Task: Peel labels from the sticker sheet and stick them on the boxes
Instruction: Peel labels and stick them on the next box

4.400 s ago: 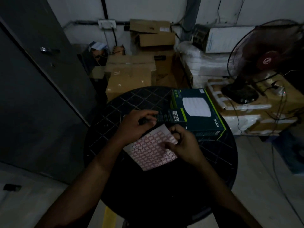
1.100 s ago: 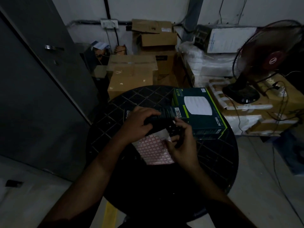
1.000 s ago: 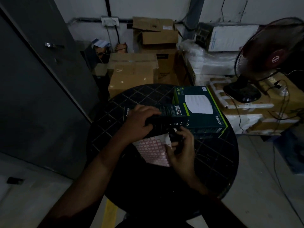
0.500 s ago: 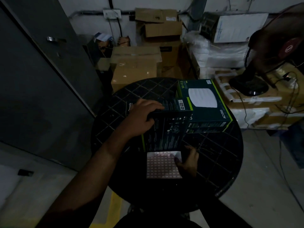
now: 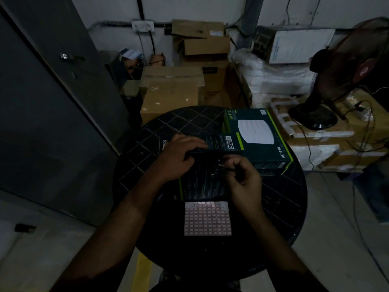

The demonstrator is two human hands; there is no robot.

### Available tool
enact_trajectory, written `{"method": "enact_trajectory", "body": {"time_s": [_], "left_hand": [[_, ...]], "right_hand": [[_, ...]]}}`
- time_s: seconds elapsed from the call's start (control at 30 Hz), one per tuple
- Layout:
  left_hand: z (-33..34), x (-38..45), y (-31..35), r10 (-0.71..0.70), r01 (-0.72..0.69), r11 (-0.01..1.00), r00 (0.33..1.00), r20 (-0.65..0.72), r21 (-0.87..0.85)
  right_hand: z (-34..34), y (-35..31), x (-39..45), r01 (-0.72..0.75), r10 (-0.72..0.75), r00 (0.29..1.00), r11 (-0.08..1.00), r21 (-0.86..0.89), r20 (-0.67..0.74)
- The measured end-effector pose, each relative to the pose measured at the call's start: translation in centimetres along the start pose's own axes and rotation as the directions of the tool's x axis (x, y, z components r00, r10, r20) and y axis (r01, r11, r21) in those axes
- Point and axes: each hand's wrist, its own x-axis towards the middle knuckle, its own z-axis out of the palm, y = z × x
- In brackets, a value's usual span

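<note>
Since half a second earlier, the right hand (image 5: 244,180) had been lifted off the sticker sheet (image 5: 207,218) and brought up against the near face of the tilted box (image 5: 202,182), while the sheet was left lying flat on the round black counter (image 5: 280,207), just in front of that box. The right fingers (image 5: 228,163) were curled and pinched together at the box's dark printed face; a label between them was too small and dark to be made out, so what was pinched could not be told. The left hand (image 5: 179,157) was laid over the upper edge of the same box, its fingers (image 5: 196,144) bent over that edge and gripping it, so that the box was held tipped up toward the person. A second dark green box (image 5: 257,138), with a white round shape printed on its top, was seen flat on the counter just behind and to the right, touching the tilted one. The sheet was covered by a grid of small pinkish labels, with part of its top row darker. Behind the counter, brown cardboard cartons (image 5: 170,91) were stacked against the wall, and a fan (image 5: 345,66) was stood on packages at the right.
</note>
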Motion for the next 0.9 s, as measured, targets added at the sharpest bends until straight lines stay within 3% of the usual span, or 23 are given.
{"method": "enact_trajectory", "body": {"time_s": [0.1, 0.2, 0.33, 0.47, 0.6, 0.73, 0.9], "left_hand": [[0.0, -0.1, 0.0, -0.015, 0.015, 1.000, 1.000, -0.012, -0.023], [0.0, -0.2, 0.2, -0.052, 0.050, 0.998, 0.998, -0.037, -0.045], [-0.1, -0.2, 0.7, -0.074, 0.070, 0.996, 0.995, -0.062, -0.058], [-0.2, -0.4, 0.7, -0.075, 0.071, 0.996, 0.994, -0.075, -0.053], [-0.4, -0.5, 1.3, -0.006, 0.004, 1.000, 0.996, -0.085, -0.021], [-0.2, -0.4, 1.4, -0.013, 0.015, 1.000, 0.995, -0.104, 0.019], [-0.6, -0.3, 2.6, -0.046, 0.048, 0.999, 0.982, -0.181, 0.007]], "right_hand": [[-0.7, -2.4, 2.8, 0.033, 0.017, 0.976, 0.973, -0.228, 0.215], [-1.1, -4.2, 6.2, 0.232, -0.023, 0.888, 0.885, -0.403, 0.460], [-0.5, -5.3, 10.1, 0.391, 0.036, 0.758, 0.774, -0.498, 0.652], [0.5, -5.2, 12.6, 0.516, 0.136, 0.640, 0.654, -0.554, 0.756], [1.4, -5.4, 13.3, 0.556, 0.241, 0.535, 0.621, -0.553, 0.810], [2.5, -5.4, 13.4, 0.578, 0.299, 0.508, 0.577, -0.577, 0.808], [3.4, -6.1, 13.2, 0.676, 0.339, 0.494, 0.429, -0.599, 0.800]]}}
